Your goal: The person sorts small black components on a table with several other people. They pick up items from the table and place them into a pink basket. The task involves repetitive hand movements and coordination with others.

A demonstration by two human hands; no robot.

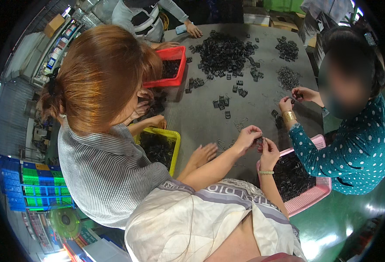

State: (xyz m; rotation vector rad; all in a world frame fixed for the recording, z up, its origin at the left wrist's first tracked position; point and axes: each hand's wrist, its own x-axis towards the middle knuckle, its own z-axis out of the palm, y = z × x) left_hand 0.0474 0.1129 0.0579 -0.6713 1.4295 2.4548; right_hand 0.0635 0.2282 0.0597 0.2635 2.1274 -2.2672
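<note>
My left hand (248, 139) and my right hand (269, 153), a beaded bracelet on its wrist, meet above the near side of the grey table. Between their fingertips is a small black slotted piece (258, 140), partly covered by the fingers. Both hands are closed on it. Thin wire pieces (241, 124) lie on the table just beyond my left hand. To the right of my right hand, a pink basket (324, 179) holds many similar black pieces (290, 177).
Co-workers sit at left and right and stand opposite; one open hand (204, 153) rests beside my left forearm. A large black heap (223, 52) and a wire heap (289, 77) lie on the table (266, 91). Yellow (175, 155) and red baskets (181, 72) stand left.
</note>
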